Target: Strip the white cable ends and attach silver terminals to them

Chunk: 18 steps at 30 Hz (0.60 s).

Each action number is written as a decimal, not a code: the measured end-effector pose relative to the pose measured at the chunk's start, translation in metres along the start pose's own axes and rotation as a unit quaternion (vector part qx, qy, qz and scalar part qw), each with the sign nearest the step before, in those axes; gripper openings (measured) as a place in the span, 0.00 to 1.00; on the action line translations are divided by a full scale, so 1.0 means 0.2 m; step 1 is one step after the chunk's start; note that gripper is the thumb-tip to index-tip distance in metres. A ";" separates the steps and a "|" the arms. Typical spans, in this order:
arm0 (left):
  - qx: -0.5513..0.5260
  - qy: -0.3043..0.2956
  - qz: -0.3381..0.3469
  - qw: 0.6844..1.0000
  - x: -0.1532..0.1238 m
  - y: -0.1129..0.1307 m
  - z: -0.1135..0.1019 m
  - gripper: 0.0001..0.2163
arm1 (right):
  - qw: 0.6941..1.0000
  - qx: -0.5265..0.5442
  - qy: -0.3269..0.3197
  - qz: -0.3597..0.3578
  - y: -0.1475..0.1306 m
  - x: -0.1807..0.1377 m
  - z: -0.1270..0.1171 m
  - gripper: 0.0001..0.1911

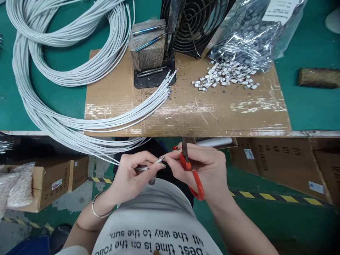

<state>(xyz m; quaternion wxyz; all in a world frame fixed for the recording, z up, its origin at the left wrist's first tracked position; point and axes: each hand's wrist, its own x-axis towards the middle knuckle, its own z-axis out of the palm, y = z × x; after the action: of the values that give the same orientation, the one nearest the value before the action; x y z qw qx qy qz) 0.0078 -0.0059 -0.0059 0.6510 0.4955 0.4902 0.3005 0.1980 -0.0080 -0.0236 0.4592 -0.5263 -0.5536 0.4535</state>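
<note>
My left hand [139,166] pinches a white cable [159,160] near its end, between thumb and fingers, just in front of the table edge. A slim greyish item [142,169] shows under its fingers; I cannot make out its kind. Close beside it, my right hand [205,164] has orange-handled scissors [198,186] hooked in the palm, their dark blades pointing away from me. Its thumb and forefinger meet at the cable's tip. Whatever fine detail lies between the fingertips is too small to tell. More white cables [119,118] lie left of my hands, their ends on the cardboard.
Large coils of white cable [47,76] cover the left side. A wrapped block [147,53] with metal tools stands before a black fan [195,24]. Small white connectors [225,74] spill from a clear bag [252,42]. Cardboard boxes [276,163] stand below the table.
</note>
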 end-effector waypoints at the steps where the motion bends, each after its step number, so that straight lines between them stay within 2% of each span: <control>1: 0.004 -0.002 0.004 1.000 0.00 0.00 0.00 0.10 | 1.000 0.013 0.010 0.020 0.01 0.00 0.00 0.11; 5: -0.007 -0.003 0.014 1.000 -0.02 -0.01 0.00 0.10 | 0.989 0.106 0.032 0.099 0.07 0.01 -0.05 0.10; 8: -0.054 0.019 0.009 0.998 -0.02 -0.02 0.00 0.07 | 0.980 0.154 0.048 0.116 0.11 0.02 -0.08 0.12; 10: -0.075 0.045 0.003 0.996 -0.02 -0.02 0.00 0.07 | 0.980 0.146 0.061 0.123 0.12 0.02 -0.08 0.12; 13: -0.067 0.077 0.003 0.995 -0.01 -0.02 0.00 0.12 | 0.985 0.122 0.044 0.111 0.11 0.00 -0.07 0.12; 18: -0.084 0.064 -0.035 0.994 -0.01 0.00 -0.01 0.19 | 0.991 0.086 0.030 0.094 0.08 -0.01 -0.03 0.08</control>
<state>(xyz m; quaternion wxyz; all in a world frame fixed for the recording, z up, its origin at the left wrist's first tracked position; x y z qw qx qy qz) 0.0055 -0.0072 -0.0062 0.6676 0.4012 0.5211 0.3489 0.2070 -0.0087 -0.0374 0.4748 -0.5481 -0.4467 0.5240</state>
